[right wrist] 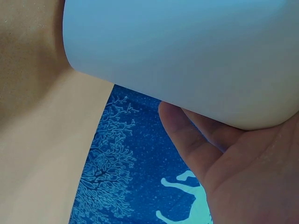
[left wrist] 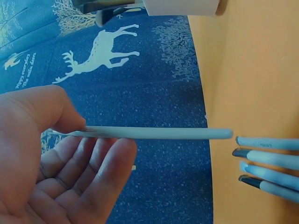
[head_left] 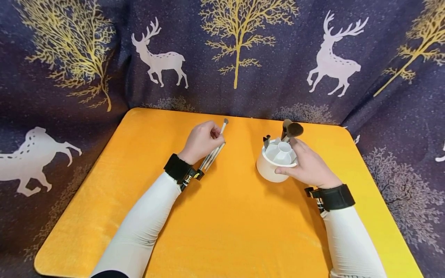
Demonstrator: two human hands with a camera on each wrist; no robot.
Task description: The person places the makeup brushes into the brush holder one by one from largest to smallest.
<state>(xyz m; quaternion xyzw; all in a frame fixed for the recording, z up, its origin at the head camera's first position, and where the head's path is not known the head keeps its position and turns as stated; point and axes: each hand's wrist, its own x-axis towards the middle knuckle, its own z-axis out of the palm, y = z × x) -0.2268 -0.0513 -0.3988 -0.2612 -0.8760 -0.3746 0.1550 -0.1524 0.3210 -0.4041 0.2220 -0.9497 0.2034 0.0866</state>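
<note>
My left hand (head_left: 203, 141) pinches a slim makeup brush (left wrist: 177, 133) with a pale handle between thumb and fingers. In the head view its small dark bristle head (head_left: 226, 121) points up and away. Several more slim brushes (left wrist: 280, 161) lie side by side on the table, just below the left hand. On the right, my right hand (head_left: 311, 162) grips a white round brush holder (head_left: 271, 172) by its side, thumb near the front rim. The holder is divided into compartments; dark-haired brushes (head_left: 294, 130) stand in its far part. Some right fingers are hidden behind the holder.
An orange table (head_left: 222, 216) with rounded corners spreads under both hands. Behind it and at the sides hangs a dark blue cloth (head_left: 278, 77) printed with white deer and yellow trees. Black straps with small cameras sit on both wrists.
</note>
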